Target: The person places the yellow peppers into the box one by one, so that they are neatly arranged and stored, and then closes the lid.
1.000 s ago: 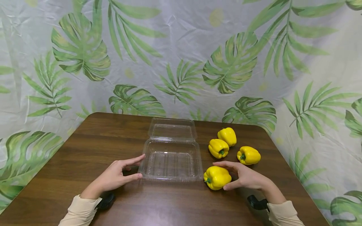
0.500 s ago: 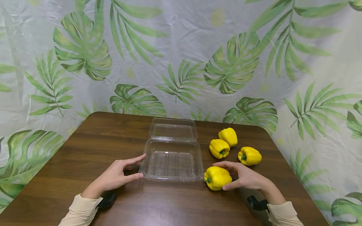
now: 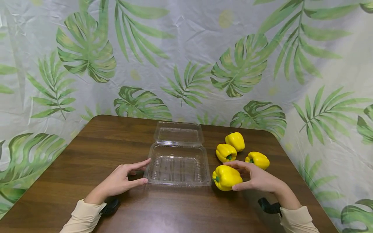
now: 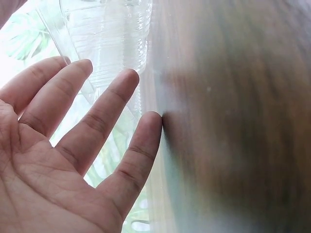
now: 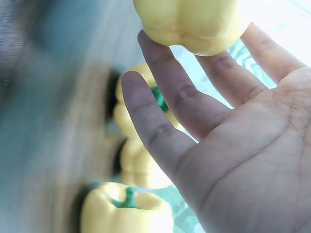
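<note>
In the head view my right hand (image 3: pixel 259 178) grips a yellow bell pepper (image 3: pixel 227 178) between thumb and fingers, just right of the clear plastic clamshell container (image 3: pixel 177 185). The pepper's green stem faces left, and in the right wrist view the pepper (image 5: pixel 187 22) sits at the fingertips, apart from the table. My left hand (image 3: pixel 119 181) rests against the container's left edge, its fingers nearly straight and spread, thumb at the front left corner. The left wrist view shows these fingers (image 4: pixel 92 126) beside the container's wall (image 4: pixel 107 39). The container's lid (image 3: pixel 177 132) lies folded back behind it.
Three more yellow bell peppers lie on the brown wooden table (image 3: pixel 116 142), right of the container: one at the back (image 3: pixel 235 141), one nearer (image 3: pixel 226 152), and one at right (image 3: pixel 258 160). A leaf-printed curtain (image 3: pixel 186 48) hangs behind the table.
My right hand has raised the bell pepper slightly off the table and shifted a little right and away from me. The left hand and the container stay where they were.
</note>
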Available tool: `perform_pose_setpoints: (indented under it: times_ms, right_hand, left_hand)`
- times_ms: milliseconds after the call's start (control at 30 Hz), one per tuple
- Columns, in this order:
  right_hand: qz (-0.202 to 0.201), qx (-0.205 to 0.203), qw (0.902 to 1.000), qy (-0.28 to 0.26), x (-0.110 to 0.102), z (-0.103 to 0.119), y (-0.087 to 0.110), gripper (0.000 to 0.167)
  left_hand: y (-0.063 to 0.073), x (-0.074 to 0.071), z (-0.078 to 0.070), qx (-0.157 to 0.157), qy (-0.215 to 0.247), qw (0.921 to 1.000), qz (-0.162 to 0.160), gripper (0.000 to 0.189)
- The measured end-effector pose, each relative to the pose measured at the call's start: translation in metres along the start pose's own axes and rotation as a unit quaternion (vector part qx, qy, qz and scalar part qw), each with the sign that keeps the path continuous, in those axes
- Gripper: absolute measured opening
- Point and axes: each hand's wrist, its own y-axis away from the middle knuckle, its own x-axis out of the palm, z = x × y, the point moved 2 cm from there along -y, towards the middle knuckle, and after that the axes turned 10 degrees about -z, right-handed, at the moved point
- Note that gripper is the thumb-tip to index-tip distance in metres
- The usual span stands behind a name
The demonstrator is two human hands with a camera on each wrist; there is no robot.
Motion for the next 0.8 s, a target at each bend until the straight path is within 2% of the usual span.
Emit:
perform_pose_setpoints:
  times_ms: [333,800]
  right_hand:
    - [-0.001,-0.028,0.9995,-0.01,-0.011,0.018,-0.01,0.072]
    - [-0.014,-0.038,0.9986,0.034,-0.017,0.048,-0.043,0.072]
  left_hand:
    - [0.0,0.0,0.0,-0.004,-0.001,1.0,0.005,0.07]
    - [0.0,0.0,0.0,0.0,0.0,1.0,0.0,0.069]
